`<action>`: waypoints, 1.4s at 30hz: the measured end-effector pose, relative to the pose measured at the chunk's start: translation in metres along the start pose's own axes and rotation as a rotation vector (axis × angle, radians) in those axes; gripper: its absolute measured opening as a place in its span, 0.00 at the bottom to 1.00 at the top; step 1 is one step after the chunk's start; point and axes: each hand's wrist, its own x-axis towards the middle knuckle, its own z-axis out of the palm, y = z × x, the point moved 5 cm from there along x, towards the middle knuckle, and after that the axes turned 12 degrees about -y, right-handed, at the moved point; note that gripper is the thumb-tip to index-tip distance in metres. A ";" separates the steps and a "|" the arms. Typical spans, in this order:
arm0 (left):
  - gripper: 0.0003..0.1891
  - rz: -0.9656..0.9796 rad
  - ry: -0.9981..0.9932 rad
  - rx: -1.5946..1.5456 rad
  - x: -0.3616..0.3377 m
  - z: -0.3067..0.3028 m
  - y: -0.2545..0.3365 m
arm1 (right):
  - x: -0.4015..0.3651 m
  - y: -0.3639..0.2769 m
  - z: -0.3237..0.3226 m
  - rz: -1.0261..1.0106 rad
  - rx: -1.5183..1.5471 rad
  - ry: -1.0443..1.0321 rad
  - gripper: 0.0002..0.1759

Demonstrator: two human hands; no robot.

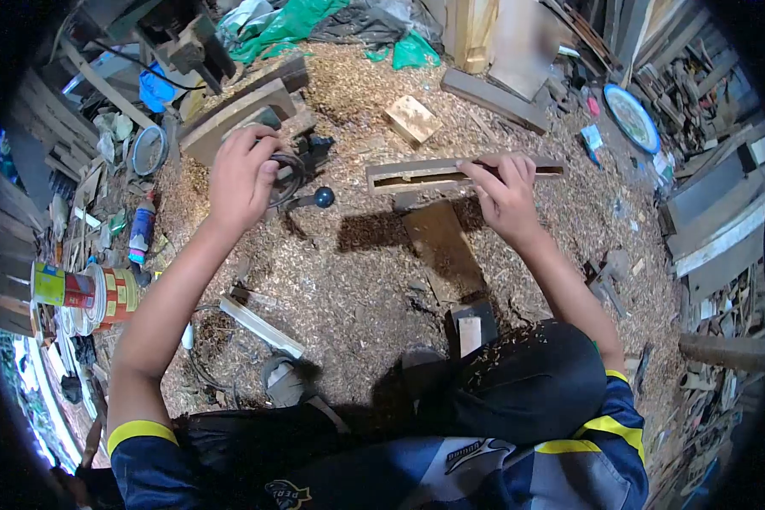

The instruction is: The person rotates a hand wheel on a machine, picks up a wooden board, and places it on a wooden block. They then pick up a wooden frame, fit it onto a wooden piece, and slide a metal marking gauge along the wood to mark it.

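My left hand point(245, 180) is closed around a dark coiled cable point(291, 177), at the left of the view. Just to its right a round dark blue ball knob point(323, 197) sticks out on a short arm. Behind that hand stands a thick wooden board point(238, 121). My right hand point(508, 194) grips the right part of a long slotted wooden bar point(416, 174), its index finger stretched along the slot. Whether a thin dark object also sits under those fingers I cannot make out. A wooden plank point(444, 251) lies below the bar, partly in its shadow.
Wood shavings point(340, 289) cover the ground. A pale wood block point(413, 121) and a dark beam point(495, 100) lie beyond the bar. Paint cans point(85, 289) and a spray can point(142, 228) stand at left. A round plate point(631, 117) lies at right. A narrow strip point(262, 325) is near my foot.
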 end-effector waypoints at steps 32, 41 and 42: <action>0.37 0.037 0.065 -0.007 0.002 0.001 0.005 | -0.142 -0.024 0.040 0.187 0.128 -0.287 0.36; 0.36 0.030 0.053 0.012 0.002 0.003 0.001 | -0.108 -0.029 0.000 0.139 0.079 -0.155 0.37; 0.35 0.027 0.053 0.014 0.001 0.003 0.000 | -0.105 -0.030 -0.005 0.133 0.079 -0.128 0.37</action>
